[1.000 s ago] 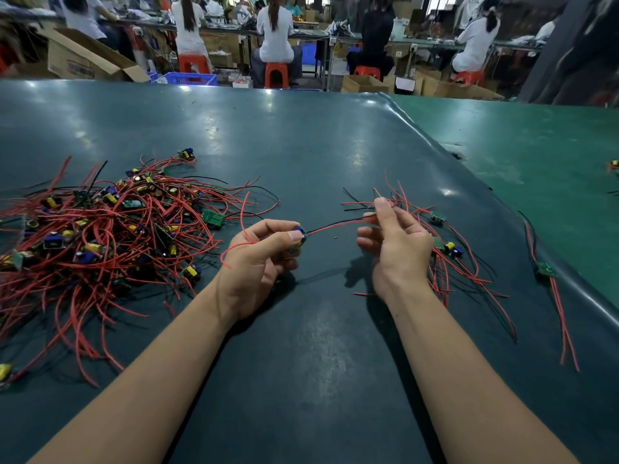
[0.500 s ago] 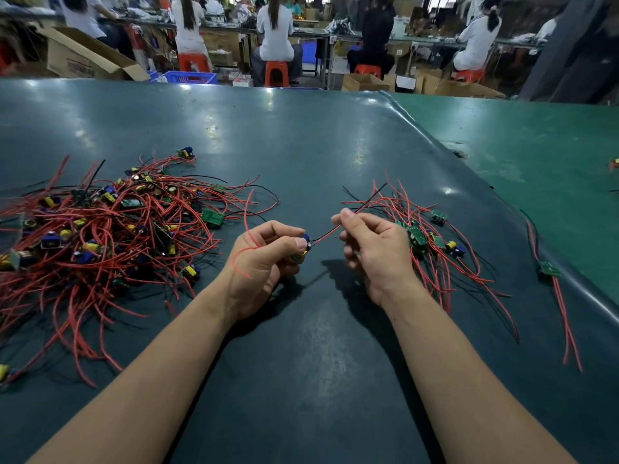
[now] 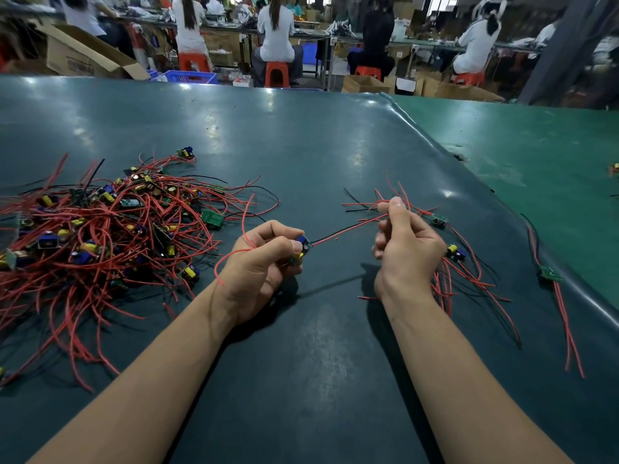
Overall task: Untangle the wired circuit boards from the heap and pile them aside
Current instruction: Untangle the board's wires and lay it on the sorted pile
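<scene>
A tangled heap of circuit boards (image 3: 100, 229) with red and black wires lies at the left of the dark table. My left hand (image 3: 261, 262) pinches one small circuit board (image 3: 303, 247) between thumb and fingers. Its red and black wires (image 3: 348, 229) stretch rightward to my right hand (image 3: 402, 249), which pinches them between thumb and forefinger. Behind and beside my right hand lies the small pile of separated boards (image 3: 452, 256) with their wires spread out.
One lone board with red wires (image 3: 551, 274) lies near the table's right edge. A green table (image 3: 536, 155) adjoins on the right. Beyond the far edge, people sit on orange stools (image 3: 276, 73) among cardboard boxes.
My right hand slid right along the wires, drawing them straighter away from the board. My left hand stayed almost still with the board.
</scene>
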A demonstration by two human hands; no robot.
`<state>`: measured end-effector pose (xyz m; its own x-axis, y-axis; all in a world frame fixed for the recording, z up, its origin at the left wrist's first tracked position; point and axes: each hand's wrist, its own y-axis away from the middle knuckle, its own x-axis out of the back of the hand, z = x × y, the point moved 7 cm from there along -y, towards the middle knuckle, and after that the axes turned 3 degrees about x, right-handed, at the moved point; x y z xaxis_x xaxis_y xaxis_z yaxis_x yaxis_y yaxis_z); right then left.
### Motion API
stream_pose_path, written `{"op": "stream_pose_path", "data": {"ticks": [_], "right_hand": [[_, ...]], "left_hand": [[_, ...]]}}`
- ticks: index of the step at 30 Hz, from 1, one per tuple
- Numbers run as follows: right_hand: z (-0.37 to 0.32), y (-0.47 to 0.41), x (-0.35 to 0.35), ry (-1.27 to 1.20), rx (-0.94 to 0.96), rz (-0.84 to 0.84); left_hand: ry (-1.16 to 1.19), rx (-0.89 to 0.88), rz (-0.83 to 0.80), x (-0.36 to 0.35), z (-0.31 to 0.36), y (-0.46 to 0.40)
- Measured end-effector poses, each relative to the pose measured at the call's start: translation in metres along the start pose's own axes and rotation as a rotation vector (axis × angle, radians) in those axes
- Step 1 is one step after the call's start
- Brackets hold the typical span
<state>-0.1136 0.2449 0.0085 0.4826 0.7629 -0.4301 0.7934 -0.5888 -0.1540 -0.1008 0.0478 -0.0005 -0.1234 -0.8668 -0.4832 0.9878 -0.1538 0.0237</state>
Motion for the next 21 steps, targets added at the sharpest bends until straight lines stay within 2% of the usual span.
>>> {"op": "stream_pose_path", "data": {"ticks": [4, 8, 14, 19, 21], "right_hand": [[0.0, -0.001, 0.0, 0.009, -0.004, 0.009], [0.002, 0.002, -0.006, 0.071, 0.029, -0.076], [0.018, 0.007, -0.009, 0.172, -0.114, -0.151], [0.023, 0.011, -0.013, 0.469, -0.095, -0.278], [0.021, 0.013, -0.016, 0.605, -0.04, -0.345]], "left_hand": [[0.019, 0.012, 0.063, 0.007, 0.004, -0.003], [0.204, -0.011, 0.206, 0.022, 0.008, -0.006], [0.318, -0.072, 0.185, 0.024, 0.016, -0.006], [0.292, -0.146, 0.205, 0.028, 0.021, -0.004], [0.281, -0.172, 0.166, 0.027, 0.025, -0.003]]}}
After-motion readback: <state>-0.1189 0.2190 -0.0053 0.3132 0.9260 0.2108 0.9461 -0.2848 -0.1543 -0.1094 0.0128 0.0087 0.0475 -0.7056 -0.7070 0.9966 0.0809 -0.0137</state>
